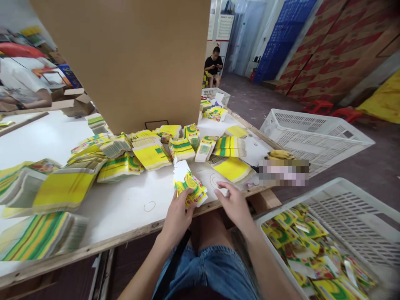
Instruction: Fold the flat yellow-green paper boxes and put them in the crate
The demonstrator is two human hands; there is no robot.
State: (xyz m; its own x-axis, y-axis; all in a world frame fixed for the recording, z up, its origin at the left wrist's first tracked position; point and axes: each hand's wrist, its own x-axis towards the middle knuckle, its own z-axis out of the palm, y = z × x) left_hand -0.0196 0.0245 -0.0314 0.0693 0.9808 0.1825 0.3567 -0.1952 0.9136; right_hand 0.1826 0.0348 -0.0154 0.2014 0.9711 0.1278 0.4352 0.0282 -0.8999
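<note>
My left hand [178, 211] is closed on a small batch of yellow-and-green printed cartons [194, 188] at the table's front edge. The cartons overlap, and white flaps stick out at their far end. To the right of them my right hand [234, 205] is held over the edge with its fingers apart and nothing in them. Just beyond the hands lies a fanned stack of yellow card [231, 168]. Bundles of flat printed cartons [151, 154] form a row behind the held batch.
A large brown cardboard sheet [131, 62] stands at the back of the white table [125, 208]. More card stacks [40, 233] lie on the left. At right are a white crate [339, 183] of yellow packets, another crate [318, 125], and bananas [281, 155]. A person [214, 64] sits farther off.
</note>
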